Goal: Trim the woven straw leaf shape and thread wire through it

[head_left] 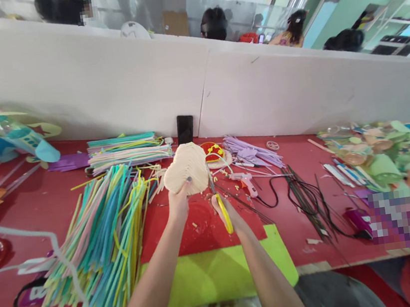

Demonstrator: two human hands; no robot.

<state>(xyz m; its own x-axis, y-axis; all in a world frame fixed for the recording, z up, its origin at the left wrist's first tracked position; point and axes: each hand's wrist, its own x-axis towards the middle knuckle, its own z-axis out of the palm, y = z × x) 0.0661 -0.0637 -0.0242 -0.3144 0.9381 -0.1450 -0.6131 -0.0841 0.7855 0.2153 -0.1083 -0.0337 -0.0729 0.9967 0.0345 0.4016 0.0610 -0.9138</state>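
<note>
My left hand [179, 201] is closed on the lower edge of a cream-coloured, ridged piece [187, 163] with a rounded, scalloped outline. Its exact material I cannot make out. A small dark round spot shows near my fingers. My right hand [231, 209] grips yellow-handled scissors [225, 216], blades pointing up along the right edge of the cream piece. Whether the blades touch it I cannot tell. Below both hands lies a red sheet [196, 235] with small scraps on it, over a lime-green sheet [228, 271].
Colourful pipe cleaners [105, 227] spread to the left, with purple ones [250, 151] at the back right. A pink-and-white glue gun [245, 182] lies right of my hands, its black cable near dark sticks [306, 205]. A phone [185, 128] leans against the white partition [105, 81].
</note>
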